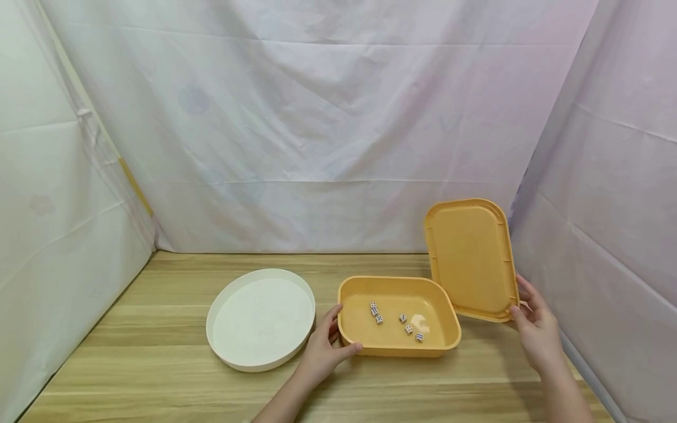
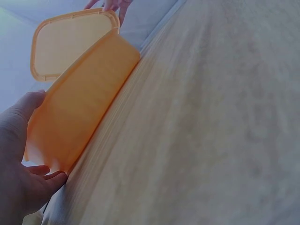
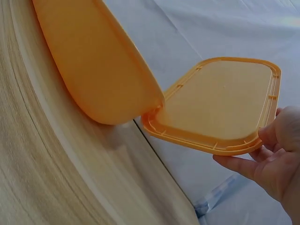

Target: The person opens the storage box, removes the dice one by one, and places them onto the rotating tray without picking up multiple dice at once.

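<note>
A yellow plastic box [image 1: 370, 350] stands on the table with several small white dice [image 1: 379, 320] lying on its floor. My left hand [image 1: 321, 348] grips the box's left end, the thumb at the front rim. In the left wrist view its other fingers reach the box's [image 2: 84, 103] lower corner. My right hand [image 1: 539, 329] pinches the edge of the matching yellow lid [image 1: 471, 258], thumb on the ribbed inner face. Tilted upright, the lid stands off the box's right end, its inner face toward me. In the right wrist view the lid [image 3: 220, 103] overlaps the box's corner; contact is unclear.
A round white tray [image 1: 261, 320] lies on the wooden table [image 1: 158, 329], left of the box and close to my left hand. Pale cloth [image 1: 317, 117] hangs along the back and both sides, with the right-hand cloth near my right arm.
</note>
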`<action>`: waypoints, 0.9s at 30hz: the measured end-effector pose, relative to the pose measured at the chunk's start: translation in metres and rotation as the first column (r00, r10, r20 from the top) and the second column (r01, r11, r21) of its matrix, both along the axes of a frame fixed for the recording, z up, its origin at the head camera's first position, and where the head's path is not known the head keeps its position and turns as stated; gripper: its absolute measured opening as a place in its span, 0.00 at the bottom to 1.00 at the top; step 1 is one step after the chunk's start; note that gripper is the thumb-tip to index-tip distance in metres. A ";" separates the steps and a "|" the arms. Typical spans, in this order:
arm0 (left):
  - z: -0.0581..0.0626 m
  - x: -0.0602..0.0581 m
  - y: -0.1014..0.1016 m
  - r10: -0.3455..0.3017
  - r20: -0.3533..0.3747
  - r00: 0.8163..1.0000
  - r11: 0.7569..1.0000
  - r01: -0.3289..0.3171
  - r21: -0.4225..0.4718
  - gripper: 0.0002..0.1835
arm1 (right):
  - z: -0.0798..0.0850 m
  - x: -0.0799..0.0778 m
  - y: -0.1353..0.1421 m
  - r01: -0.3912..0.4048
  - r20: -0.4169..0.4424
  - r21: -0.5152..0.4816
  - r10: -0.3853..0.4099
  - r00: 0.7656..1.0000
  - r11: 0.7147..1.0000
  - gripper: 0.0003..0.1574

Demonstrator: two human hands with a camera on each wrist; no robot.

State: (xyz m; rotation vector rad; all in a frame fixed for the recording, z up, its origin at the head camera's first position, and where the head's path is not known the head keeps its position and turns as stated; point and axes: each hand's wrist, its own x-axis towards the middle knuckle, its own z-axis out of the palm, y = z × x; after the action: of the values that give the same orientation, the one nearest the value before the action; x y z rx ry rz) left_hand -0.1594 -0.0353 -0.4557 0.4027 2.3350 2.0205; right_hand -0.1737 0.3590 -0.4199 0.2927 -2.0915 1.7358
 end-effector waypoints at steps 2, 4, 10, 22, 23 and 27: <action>0.000 0.000 0.000 0.001 0.002 1.000 1.000 -0.001 0.000 0.47 | -0.003 0.001 0.004 -0.051 0.014 -0.082 0.053 0.999 0.995 0.38; 0.000 0.000 0.000 0.003 0.006 1.000 1.000 -0.003 -0.002 0.47 | -0.006 0.002 0.007 -0.074 0.026 -0.132 0.078 0.997 0.989 0.39; 0.000 0.001 0.000 0.008 0.016 1.000 1.000 -0.007 -0.004 0.47 | -0.013 0.004 0.017 -0.083 0.068 -0.191 0.097 0.993 0.978 0.40; 0.002 0.003 0.002 0.024 0.031 0.999 1.000 -0.024 -0.010 0.47 | -0.025 0.002 0.031 -0.162 0.089 -0.265 0.191 0.977 0.950 0.42; 0.002 0.003 0.002 0.026 0.032 0.999 1.000 -0.025 -0.008 0.48 | -0.026 0.002 0.033 -0.167 0.093 -0.266 0.197 0.976 0.949 0.42; 0.002 0.003 0.002 0.030 0.036 0.999 1.000 -0.030 0.002 0.49 | -0.032 0.000 0.039 -0.214 0.097 -0.300 0.253 0.963 0.930 0.44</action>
State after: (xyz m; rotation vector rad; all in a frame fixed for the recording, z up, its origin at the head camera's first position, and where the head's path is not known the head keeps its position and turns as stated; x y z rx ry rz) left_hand -0.1566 -0.0338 -0.4533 0.3306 2.3312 2.0260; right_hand -0.1734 0.3982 -0.4522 0.3598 -1.9196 2.2277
